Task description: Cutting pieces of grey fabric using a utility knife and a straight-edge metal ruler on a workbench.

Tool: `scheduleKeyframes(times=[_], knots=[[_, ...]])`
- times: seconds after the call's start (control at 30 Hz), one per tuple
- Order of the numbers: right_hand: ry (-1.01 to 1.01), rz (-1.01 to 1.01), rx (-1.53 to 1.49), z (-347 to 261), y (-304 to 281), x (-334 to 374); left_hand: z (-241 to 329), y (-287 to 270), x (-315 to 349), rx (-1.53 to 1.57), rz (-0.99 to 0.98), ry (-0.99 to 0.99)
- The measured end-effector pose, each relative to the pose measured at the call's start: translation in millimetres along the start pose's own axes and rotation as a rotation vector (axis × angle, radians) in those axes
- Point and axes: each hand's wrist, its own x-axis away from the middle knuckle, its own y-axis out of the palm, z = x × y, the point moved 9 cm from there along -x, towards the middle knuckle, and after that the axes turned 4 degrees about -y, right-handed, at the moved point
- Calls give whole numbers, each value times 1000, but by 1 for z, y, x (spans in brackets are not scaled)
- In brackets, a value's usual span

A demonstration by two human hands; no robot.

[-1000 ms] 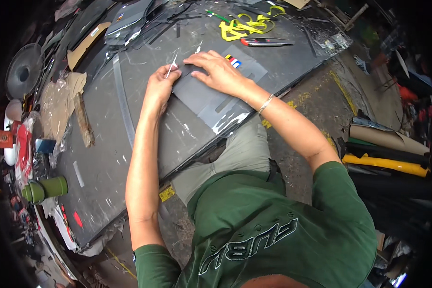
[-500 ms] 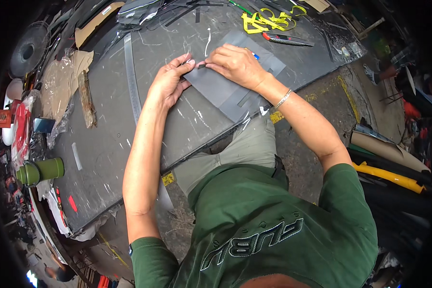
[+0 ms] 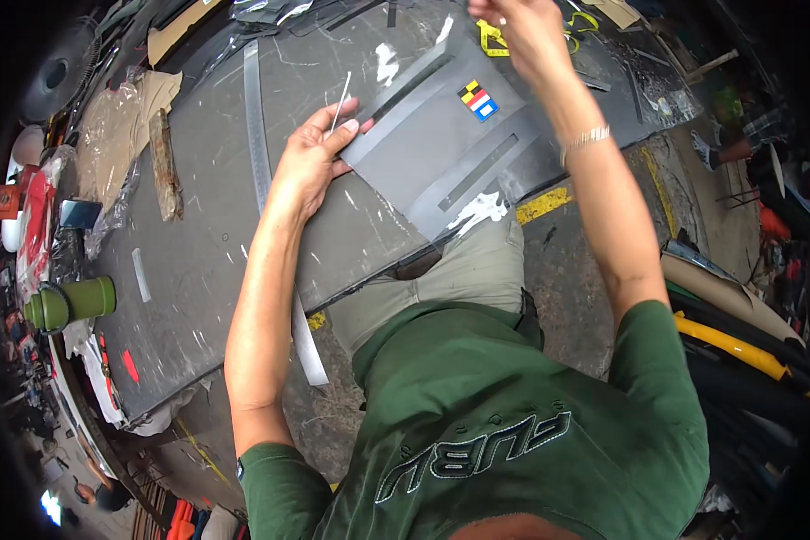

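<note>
My left hand lies flat-ish on the big dark work board, its fingers curled over the near-left corner of the grey sheet and pinching a thin white strip that stands up between fingertips and thumb — a narrow grip, closed on that sliver. The sheet lies tilted across the board, one corner hanging toward my knee, with darker bands running along it and a small patch of red, yellow, blue and black squares near its far edge.

My right hand is raised above the sheet's far end, at the very top of the view. The fingers are bunched together, but whether they grip something I cannot tell — the frame cuts them off. A metal bracelet sits on that wrist.

A long steel ruler runs down the board just left of my left hand, passing under my forearm and sticking out past the board's near edge. Well off to the left stand a green cylindrical container and a crumpled sheet of brown paper. Yellow-handled scissors lie beyond the sheet, near my right hand.
</note>
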Motion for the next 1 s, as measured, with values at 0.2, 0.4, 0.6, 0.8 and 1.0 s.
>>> scheduleKeyframes(times=[0.2,0.4,0.6,0.8,1.0], knots=[[287,140,966,40,-83,-87,-8,-19,11,-130,15,-72],[24,-572,911,84,-44,-44,-10,-19,6,-189,40,-87],[-247,-901,1488,71,20,22,-16,-42,15,-176,100,-73],[-171,-871,1581,68,3,27,-15,-68,27,-258,109,-33],[-76,-567,1662,41,-42,-40,-5,-89,53,-396,149,-101]])
